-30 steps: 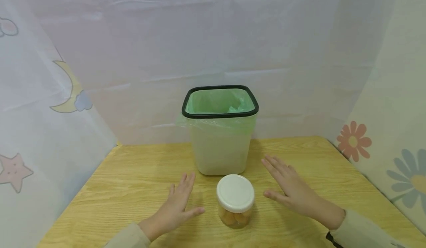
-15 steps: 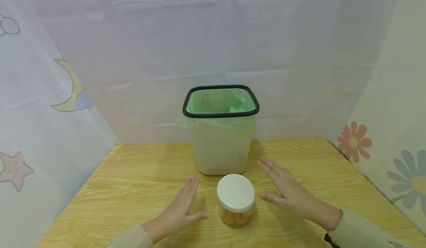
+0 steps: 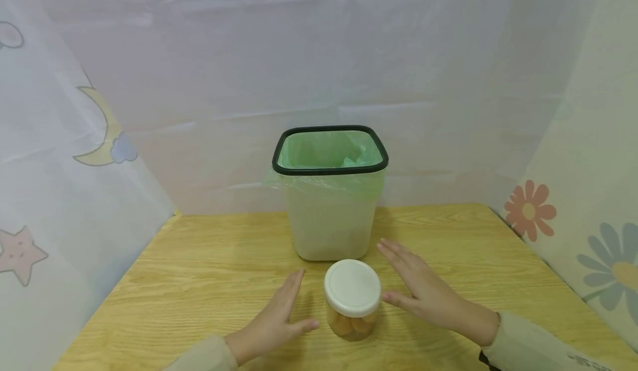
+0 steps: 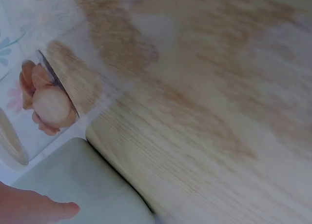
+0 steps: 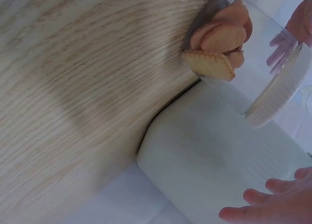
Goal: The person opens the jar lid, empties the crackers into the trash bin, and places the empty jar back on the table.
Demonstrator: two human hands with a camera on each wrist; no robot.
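Observation:
A clear jar with a white screw lid (image 3: 352,288) stands upright on the table. Round, scalloped biscuits (image 5: 224,38) lie in its bottom part. To its left is my left hand (image 3: 273,324), fingers straight and thumb apart, with a small gap to the jar. On the other side my right hand (image 3: 426,296) is likewise spread and holds nothing; its thumb tip is right beside the lid's edge, and I cannot tell whether they touch. In the left wrist view, a bit of the left hand (image 4: 34,205) shows at the lower corner.
Just behind the jar stands a pale waste bin (image 3: 331,221) with a black rim (image 3: 330,171) and a green bag liner (image 3: 319,149). Both are on a wood-grain table (image 3: 214,271). Printed cloth sheets (image 3: 324,55) hang at the back and sides.
Both hands have moved inward toward the jar, the left one rightward and the right one leftward. The jar and the bin have stayed in place.

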